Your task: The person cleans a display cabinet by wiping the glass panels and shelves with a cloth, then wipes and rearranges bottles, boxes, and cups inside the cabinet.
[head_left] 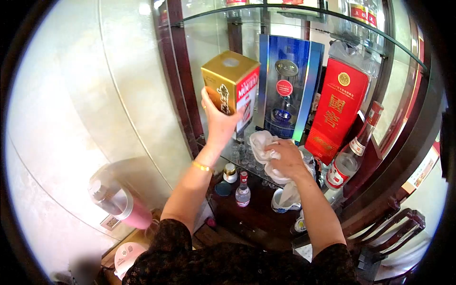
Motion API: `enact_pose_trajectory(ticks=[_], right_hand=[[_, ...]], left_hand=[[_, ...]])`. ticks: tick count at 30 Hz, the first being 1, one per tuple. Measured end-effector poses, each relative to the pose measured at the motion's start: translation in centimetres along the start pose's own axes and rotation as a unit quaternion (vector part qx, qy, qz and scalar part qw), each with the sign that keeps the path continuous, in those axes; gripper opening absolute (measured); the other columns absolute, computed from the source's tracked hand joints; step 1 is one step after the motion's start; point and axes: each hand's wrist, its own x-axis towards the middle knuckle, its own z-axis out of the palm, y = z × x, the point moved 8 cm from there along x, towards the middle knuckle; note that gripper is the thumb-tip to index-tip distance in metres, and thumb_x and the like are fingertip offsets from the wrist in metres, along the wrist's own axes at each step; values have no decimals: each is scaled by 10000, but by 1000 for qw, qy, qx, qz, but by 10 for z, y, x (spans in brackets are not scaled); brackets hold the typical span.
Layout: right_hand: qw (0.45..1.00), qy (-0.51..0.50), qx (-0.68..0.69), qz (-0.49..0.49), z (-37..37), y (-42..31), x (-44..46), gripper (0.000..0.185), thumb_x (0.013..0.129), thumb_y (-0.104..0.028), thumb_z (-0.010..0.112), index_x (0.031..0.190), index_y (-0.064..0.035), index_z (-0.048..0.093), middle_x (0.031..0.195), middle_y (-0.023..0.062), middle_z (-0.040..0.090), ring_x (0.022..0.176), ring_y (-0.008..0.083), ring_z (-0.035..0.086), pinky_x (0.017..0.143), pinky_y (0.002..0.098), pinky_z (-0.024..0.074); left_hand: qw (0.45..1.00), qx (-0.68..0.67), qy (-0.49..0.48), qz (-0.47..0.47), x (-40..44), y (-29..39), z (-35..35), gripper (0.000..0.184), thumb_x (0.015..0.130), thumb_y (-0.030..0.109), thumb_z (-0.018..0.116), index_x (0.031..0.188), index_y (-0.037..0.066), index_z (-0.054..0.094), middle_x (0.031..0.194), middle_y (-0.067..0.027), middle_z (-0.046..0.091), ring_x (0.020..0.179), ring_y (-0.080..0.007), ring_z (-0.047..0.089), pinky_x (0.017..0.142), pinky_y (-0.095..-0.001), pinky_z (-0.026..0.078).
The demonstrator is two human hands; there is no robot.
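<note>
My left hand (221, 121) is wrapped round the lower part of a gold, red and white box (231, 83), which stands tilted at the left of the glass shelf. A crumpled white cloth (261, 145) is bunched under my right hand (287, 159), whose fingers press into it at the shelf's front. Behind the cloth stands a tall blue box (285, 85) with a clear front. To its right a red box (338, 107) with gold characters leans, beside a clear bottle (349, 159) with a red cap. Small glasses (244, 154) sit near the cloth.
Below are a small bottle (242, 192), a white jar (230, 173) and a bowl (281, 202). An upper glass shelf (332, 16) crosses overhead. A pink container (135, 211) stands at the left; a dark wooden chair (394, 232) is at the lower right.
</note>
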Motion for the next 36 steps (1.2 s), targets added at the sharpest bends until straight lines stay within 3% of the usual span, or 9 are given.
enact_pose_trajectory(ticks=[2,6,10,14,20,26,30,32,36], right_hand=[[997,62,-8,-34,-5,3,-2,372,640,-55,620,1003,-132,643,1063,104,587,992,286,550,864,344,433],[896,207,387,71,-34,27,-8,306,725,42,553,1001,-66,627,1032,79,621,941,192,585,845,296,448],[818,250,515,-53,-118,-71,-28,345,723,55,517,1037,-58,606,1036,103,613,968,217,575,878,310,436],[916,170,86,-353,-115,-204,-41,377,678,-38,577,1048,-100,616,1144,119,524,1078,264,508,944,351,386],[970,19,82,-227,-69,-175,11,308,687,-149,603,987,-83,632,1002,138,565,947,311,555,835,362,444],[986,89,22,-142,-53,-127,65,306,704,-196,582,982,-80,634,950,168,569,929,336,552,794,383,454],[986,132,-84,-61,-21,-116,98,433,743,-340,593,1125,-136,577,1134,165,530,1068,361,503,899,440,418],[972,-109,-205,-19,44,-108,90,536,767,-446,582,1226,-181,496,1283,162,431,1196,382,391,990,513,320],[980,-42,-178,-83,109,-67,108,585,785,-513,545,1272,-206,444,1348,166,362,1248,404,310,1010,553,258]], left_hand=[[999,-37,-34,-4,-12,24,-21,994,591,96,766,1354,33,134,1194,-204,335,1153,-333,345,1000,-429,279],[995,-34,-88,-26,-48,51,-64,1007,603,122,764,1369,52,114,1231,-187,311,1180,-316,323,1014,-418,268],[991,14,-124,-42,-82,58,-92,992,597,119,765,1365,50,141,1240,-184,316,1182,-318,324,1014,-417,272],[973,123,-180,-71,-109,47,-95,1001,579,100,769,1366,57,152,1225,-188,334,1157,-327,342,994,-427,290],[970,70,-201,-118,-139,32,-114,1017,566,107,766,1375,62,149,1232,-194,330,1147,-336,350,993,-411,291],[962,-91,-162,-200,-175,15,-141,1081,595,133,767,1389,2,45,1333,-143,248,1256,-238,263,1053,-350,222],[956,-93,-161,-227,-188,15,-153,1076,609,144,766,1388,1,39,1318,-131,254,1240,-230,279,1034,-341,243],[941,-113,-172,-268,-199,12,-154,1046,622,157,768,1377,0,61,1291,-126,276,1225,-221,296,1013,-340,268],[917,-190,-159,-313,-214,9,-150,997,632,141,772,1355,23,96,1240,-107,323,1176,-205,351,991,-338,292]])
